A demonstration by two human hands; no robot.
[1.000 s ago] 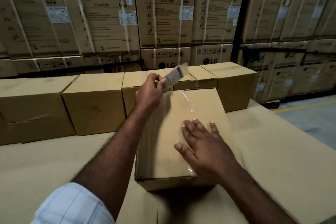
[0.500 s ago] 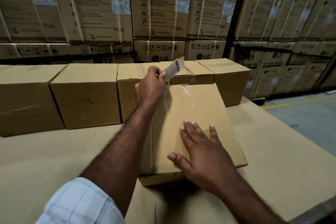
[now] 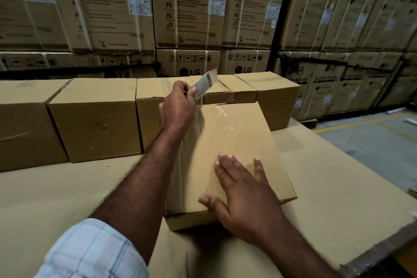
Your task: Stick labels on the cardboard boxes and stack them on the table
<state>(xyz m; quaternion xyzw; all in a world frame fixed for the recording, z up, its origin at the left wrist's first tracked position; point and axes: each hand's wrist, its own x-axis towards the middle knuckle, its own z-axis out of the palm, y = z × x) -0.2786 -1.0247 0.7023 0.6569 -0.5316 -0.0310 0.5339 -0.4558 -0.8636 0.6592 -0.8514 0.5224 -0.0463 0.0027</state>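
Observation:
A plain cardboard box lies in front of me on the cardboard-covered table, its top sealed with clear tape. My right hand rests flat on the near part of the box top, fingers straight and spread. My left hand is raised over the far left corner of the box and pinches a small white printed label between thumb and fingers. The label hangs in the air, touching no box.
A row of several plain cardboard boxes stands along the far side of the table. Tall strapped washing machine cartons fill the background. The table's right edge drops to a grey floor with a yellow line.
The camera has tilted down slightly. My left hand with the label and my right hand on the box keep nearly the same places.

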